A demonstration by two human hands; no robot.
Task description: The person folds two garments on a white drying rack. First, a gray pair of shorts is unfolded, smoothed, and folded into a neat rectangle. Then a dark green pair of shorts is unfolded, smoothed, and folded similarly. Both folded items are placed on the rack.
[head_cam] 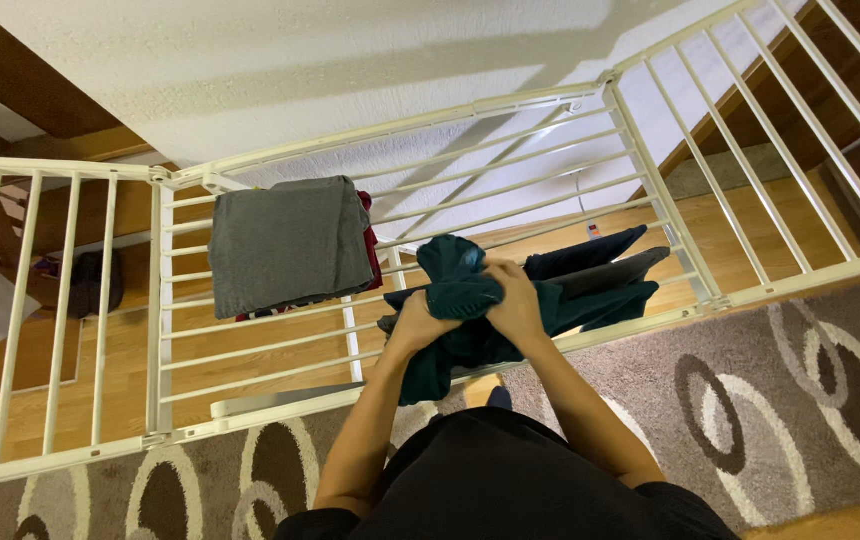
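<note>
Below you the white drying rack [160, 330] spans the wooden floor and the patterned rug [810, 400]. On its rails lies a folded grey garment [285, 245] (a red one peeks out beneath it). Your 2 hands meet over the rack's near rail: your left hand [418, 322] and right hand [515, 300] are both clenched on the bunched dark teal garment [455, 290], which trails onto the rails.

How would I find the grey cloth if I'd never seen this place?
Look at the white drying rack standing over the wooden floor. On its middle section, left of the hands, lies the grey cloth, spread flat across the bars. It is the only grey piece; the teal garment is bunched in the hands.
</note>
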